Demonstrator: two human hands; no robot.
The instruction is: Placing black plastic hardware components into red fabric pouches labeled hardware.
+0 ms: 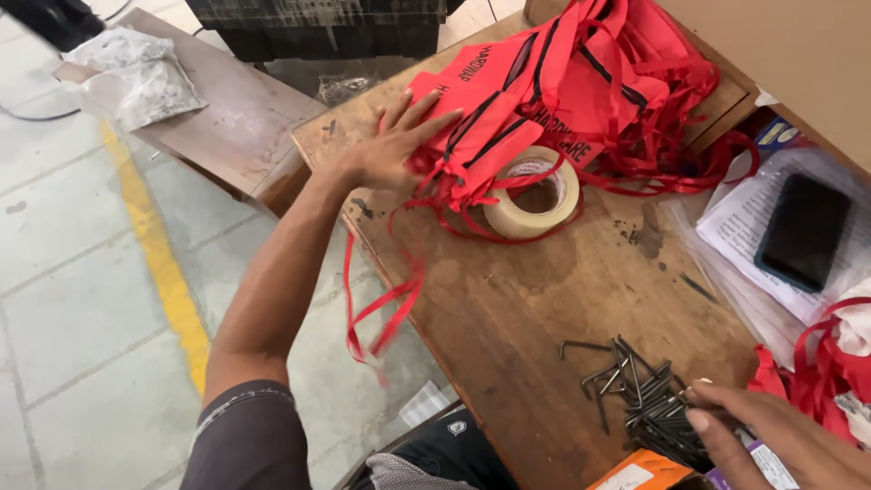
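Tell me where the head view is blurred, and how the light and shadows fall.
Head view: even, soft daylight with no harsh glare; the dangling red straps at the table edge are motion-blurred; the left hand on the red bags is slightly soft; the tape roll and the metal hex keys by the right hand are sharp, casting faint shadows on the wooden table.

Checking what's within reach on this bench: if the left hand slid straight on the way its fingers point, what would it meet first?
The left hand points up and right across the wooden table. Its fingertips already touch the nearest red pouch with black zips, so that comes first; more of the red pile lies behind.
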